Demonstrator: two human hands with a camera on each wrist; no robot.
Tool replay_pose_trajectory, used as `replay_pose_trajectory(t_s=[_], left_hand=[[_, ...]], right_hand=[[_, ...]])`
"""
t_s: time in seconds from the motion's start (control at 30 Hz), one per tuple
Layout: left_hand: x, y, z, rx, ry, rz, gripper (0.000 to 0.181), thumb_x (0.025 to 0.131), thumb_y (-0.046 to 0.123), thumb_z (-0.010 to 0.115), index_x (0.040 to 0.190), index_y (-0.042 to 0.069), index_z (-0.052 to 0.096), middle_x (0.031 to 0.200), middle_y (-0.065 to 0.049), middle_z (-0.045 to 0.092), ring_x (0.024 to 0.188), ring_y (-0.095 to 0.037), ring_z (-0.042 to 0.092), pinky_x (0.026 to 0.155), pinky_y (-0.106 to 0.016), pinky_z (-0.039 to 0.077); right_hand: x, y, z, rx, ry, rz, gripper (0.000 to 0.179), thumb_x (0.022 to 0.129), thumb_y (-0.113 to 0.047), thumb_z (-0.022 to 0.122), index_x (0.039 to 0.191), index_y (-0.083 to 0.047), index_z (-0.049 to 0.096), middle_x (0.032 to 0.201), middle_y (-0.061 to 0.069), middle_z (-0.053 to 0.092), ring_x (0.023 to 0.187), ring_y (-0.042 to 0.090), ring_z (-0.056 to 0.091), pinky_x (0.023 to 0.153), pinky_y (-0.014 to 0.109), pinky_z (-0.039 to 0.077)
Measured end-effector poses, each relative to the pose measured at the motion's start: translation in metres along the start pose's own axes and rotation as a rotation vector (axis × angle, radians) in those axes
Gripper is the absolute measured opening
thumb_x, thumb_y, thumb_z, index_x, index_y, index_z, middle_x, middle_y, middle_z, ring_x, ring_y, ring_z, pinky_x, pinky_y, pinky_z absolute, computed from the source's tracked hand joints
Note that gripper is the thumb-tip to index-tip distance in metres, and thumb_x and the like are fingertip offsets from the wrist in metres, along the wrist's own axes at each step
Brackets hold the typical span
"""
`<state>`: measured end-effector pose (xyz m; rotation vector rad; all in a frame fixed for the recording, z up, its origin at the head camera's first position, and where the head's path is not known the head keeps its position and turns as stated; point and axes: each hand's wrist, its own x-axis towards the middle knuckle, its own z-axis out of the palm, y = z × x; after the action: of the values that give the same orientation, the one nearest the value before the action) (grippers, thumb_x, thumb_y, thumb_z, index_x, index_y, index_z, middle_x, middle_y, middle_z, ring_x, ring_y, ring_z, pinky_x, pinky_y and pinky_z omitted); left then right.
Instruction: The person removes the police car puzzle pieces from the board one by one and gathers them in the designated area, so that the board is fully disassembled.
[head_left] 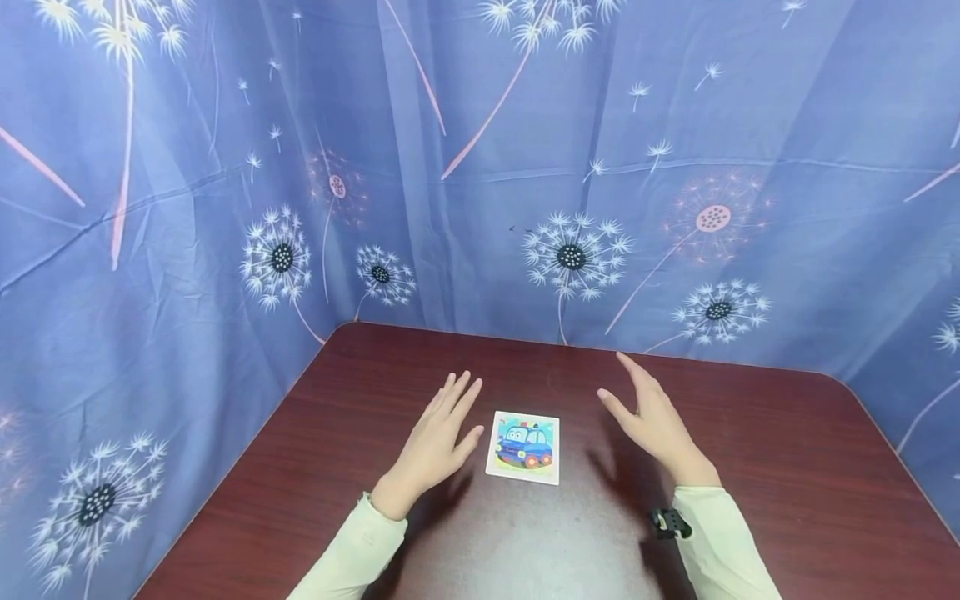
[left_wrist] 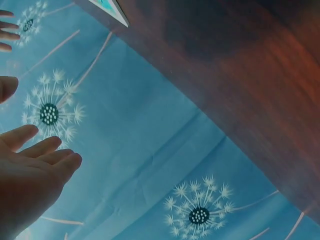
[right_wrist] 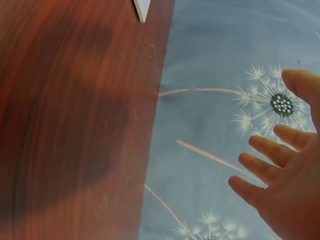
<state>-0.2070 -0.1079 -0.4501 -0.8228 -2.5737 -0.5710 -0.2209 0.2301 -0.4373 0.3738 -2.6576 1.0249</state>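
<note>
We see square car-picture tile (head_left: 523,447) lying face-up on table (head_left: 787,458). Our left hand (head_left: 433,446) near its left side, right hand (head_left: 662,427) farther off rightward. Both hands raised, fingers extended, thumbs apart, gripping nothing.

A white-bordered square card (head_left: 523,447) showing a wide-eyed blue cartoon car lies flat, picture up, on the surface (head_left: 555,542), inside its far edge.
</note>
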Motion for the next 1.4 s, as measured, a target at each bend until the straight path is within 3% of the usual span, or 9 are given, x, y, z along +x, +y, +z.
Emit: replay_pose_trajectory(t_s=[0.17, 0.47, 0.83, 1.13, 1.4], left_hand=[[-0.003, 0.005, 0.005, -0.009, -0.031, 0.022, 0.063, 0.093, 0.021, 0.062, 0.148, 0.004, 0.036, 0.153, -0.016, 0.032, 0.142, -0.033, 0.027, 0.113, -0.047, 0.028], [-0.008, 0.012, 0.014, -0.038, -0.148, 0.046, 0.064, 0.095, 0.021, 0.061, 0.149, 0.002, 0.033, 0.154, -0.017, 0.029, 0.142, -0.033, 0.025, 0.112, -0.049, 0.030], [-0.013, 0.023, 0.025, -0.018, -0.356, 0.095, 0.063, 0.098, 0.032, 0.055, 0.149, 0.002, 0.033, 0.155, -0.019, 0.027, 0.142, -0.038, 0.023, 0.111, -0.049, 0.031], [-0.017, 0.029, 0.038, 0.052, -0.505, 0.198, 0.066, 0.099, 0.043, 0.048, 0.150, 0.004, 0.030, 0.156, -0.016, 0.026, 0.144, -0.034, 0.021, 0.115, -0.044, 0.024], [-0.013, 0.038, 0.046, 0.070, -0.612, 0.191, 0.070, 0.098, 0.047, 0.048, 0.152, 0.007, 0.027, 0.158, -0.014, 0.021, 0.145, -0.031, 0.016, 0.116, -0.040, 0.024]], right_hand=[[0.009, -0.004, 0.012, 0.088, -0.023, -0.007, 0.067, 0.096, -0.034, 0.058, 0.150, -0.006, 0.029, 0.150, 0.021, 0.035, 0.136, 0.040, 0.033, 0.107, 0.059, 0.030], [0.020, -0.013, 0.040, 0.271, -0.063, -0.037, 0.057, 0.096, -0.025, 0.061, 0.146, -0.009, 0.039, 0.143, 0.017, 0.046, 0.130, 0.037, 0.044, 0.105, 0.058, 0.034], [0.031, -0.023, 0.069, 0.474, -0.209, -0.077, 0.052, 0.095, -0.012, 0.061, 0.142, 0.000, 0.043, 0.131, 0.027, 0.054, 0.118, 0.042, 0.055, 0.097, 0.054, 0.045], [0.038, -0.015, 0.087, 0.495, -0.346, -0.063, 0.044, 0.096, -0.015, 0.060, 0.135, 0.004, 0.051, 0.128, 0.021, 0.059, 0.117, 0.036, 0.057, 0.094, 0.042, 0.050], [0.047, -0.011, 0.102, 0.478, -0.448, -0.085, 0.040, 0.094, -0.012, 0.062, 0.130, 0.005, 0.056, 0.121, 0.021, 0.064, 0.114, 0.034, 0.060, 0.091, 0.037, 0.051]])
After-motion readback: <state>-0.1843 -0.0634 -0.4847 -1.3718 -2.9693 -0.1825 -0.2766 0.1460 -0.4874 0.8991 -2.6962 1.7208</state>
